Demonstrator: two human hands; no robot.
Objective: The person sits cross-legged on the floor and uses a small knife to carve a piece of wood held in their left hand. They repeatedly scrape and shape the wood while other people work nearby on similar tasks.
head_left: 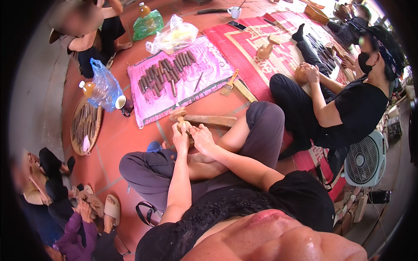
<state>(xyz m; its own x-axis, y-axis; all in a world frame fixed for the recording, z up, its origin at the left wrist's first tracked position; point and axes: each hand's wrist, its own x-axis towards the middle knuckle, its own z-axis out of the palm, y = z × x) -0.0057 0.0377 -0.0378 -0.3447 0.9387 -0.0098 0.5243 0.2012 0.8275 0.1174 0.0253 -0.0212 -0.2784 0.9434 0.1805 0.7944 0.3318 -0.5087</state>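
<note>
In front of my crossed legs, my left hand point(181, 137) is closed around a light brown carved wooden piece point(178, 114) with a rounded top and a narrow neck. Close beside it, my right hand point(203, 140) has its fingers bent against the lower part of the same piece. Fingers hide much of that lower part. Just beyond my hands a wooden mallet-like club point(211, 120) lies on the tiles. Farther off, a pink cloth point(141, 106) bears several rows of dark-handled carving tools point(162, 76), with one thin tool point(198, 81) lying apart.
A brush point(229, 82) lies near the cloth's right edge. Leftward are a tool basket point(74, 145), a blue bag point(104, 87) and a cup point(120, 102). At right, a person point(348, 104) holds a carved wooden piece point(301, 75) beside a fan point(365, 158). More people sit left.
</note>
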